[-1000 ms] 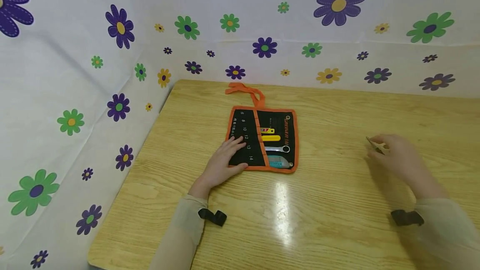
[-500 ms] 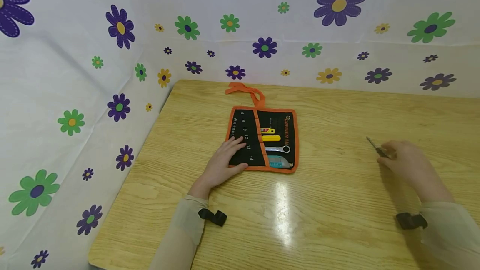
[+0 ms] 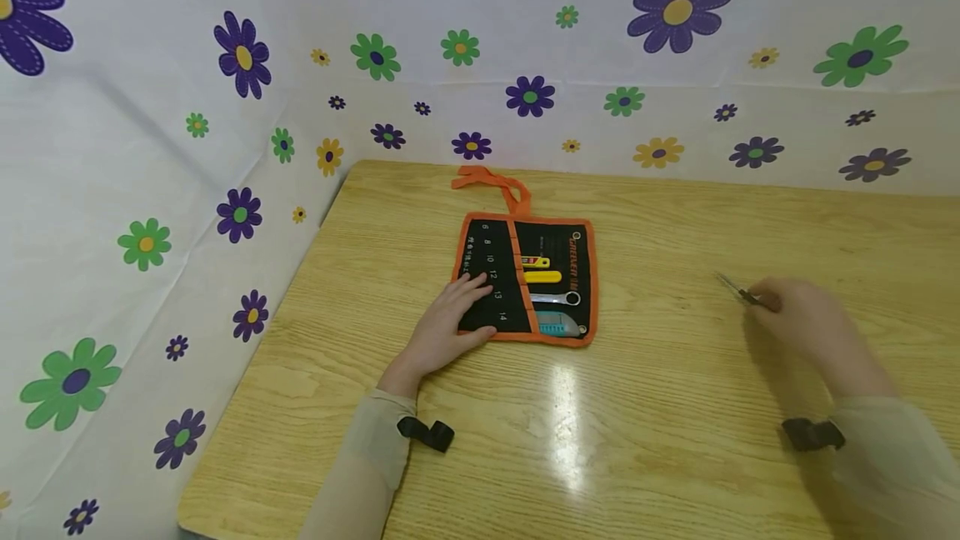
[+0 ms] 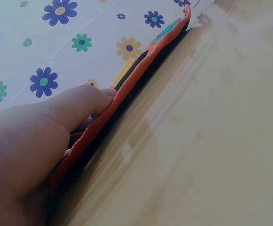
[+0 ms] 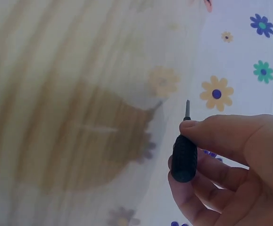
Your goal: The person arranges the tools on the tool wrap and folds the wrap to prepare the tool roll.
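Note:
A black tool pouch (image 3: 498,233) with orange trim lies unfolded on the table. My left hand (image 3: 446,323) rests on its numbered left half, fingers spread over the fabric and thumb near the front edge. In the pouch's pockets sit a wrench (image 3: 558,298), a teal cutter knife (image 3: 557,324), a yellow-handled tool (image 3: 543,277) and a smaller yellow piece (image 3: 537,262) with a red label. Off to the right, above the table, my right hand (image 3: 806,332) holds a small screwdriver (image 5: 184,160) by its black handle between thumb and fingers. Its thin metal shaft points away from the palm.
The wooden table (image 3: 637,423) meets a flower-patterned white cloth (image 3: 510,15) at the back and left. An orange tie strap (image 3: 517,194) trails from the pouch's far edge. Black straps circle both wrists.
My right hand drew back slightly to the right, then came left again, and the screwdriver's shaft now sticks out further left. My left hand and the pouch stayed put.

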Tool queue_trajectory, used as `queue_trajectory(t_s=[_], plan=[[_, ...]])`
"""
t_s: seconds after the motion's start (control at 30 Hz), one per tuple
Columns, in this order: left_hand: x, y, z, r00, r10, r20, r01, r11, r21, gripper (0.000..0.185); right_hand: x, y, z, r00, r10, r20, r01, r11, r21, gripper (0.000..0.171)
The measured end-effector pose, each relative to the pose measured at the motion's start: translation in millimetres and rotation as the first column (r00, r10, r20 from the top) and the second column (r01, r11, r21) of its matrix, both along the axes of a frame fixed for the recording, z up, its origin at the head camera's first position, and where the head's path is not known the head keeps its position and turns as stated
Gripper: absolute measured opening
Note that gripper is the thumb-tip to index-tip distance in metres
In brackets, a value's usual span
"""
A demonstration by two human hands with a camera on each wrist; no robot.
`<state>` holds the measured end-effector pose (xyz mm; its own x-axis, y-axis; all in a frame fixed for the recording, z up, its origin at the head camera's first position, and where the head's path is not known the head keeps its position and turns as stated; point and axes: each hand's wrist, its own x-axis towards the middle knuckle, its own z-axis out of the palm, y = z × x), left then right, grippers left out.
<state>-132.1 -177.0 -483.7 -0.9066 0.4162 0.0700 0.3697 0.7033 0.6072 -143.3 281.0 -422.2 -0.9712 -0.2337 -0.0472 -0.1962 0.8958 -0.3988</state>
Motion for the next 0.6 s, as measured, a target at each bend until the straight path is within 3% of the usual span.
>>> queue_trajectory(t_s=[0.33,0.6], plan=[[0.0,0,-1.2,1.0,-0.002,-0.013,0.002,1.0,0.001,0.063,-14.1,-38,9.1,0.999,0.004,-0.051,-0.005,1.0,-0.022,0.021],[-0.3,0,-0.9,1.0,-0.002,-0.024,0.002,1.0,0.004,0.063,-22.6,-69,11.9,0.988,0.073,-0.136,-0.082,0.995,-0.055,0.017]])
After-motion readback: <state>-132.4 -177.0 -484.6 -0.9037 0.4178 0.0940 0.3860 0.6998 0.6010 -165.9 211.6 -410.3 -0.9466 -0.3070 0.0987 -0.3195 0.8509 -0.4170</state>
